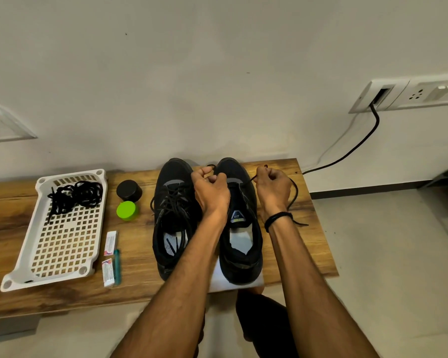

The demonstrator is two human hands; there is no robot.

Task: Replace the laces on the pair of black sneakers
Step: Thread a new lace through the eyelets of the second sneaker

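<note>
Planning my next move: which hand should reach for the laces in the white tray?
Left. The left hand is nearer the tray and its laces; the right hand would cross both sneakers. Both now pinch a lace.

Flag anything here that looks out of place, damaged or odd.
Nothing spilled or damaged. The pair is mismatched: the laced sneaker sits beside the other sneaker, threaded only near its toe, its lace pinched by the left hand and right hand. Black laces lie tangled in the white basket.

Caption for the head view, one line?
Left hand and right hand each pinch a black lace end over the right sneaker; left sneaker laced, more laces in white tray.
</note>
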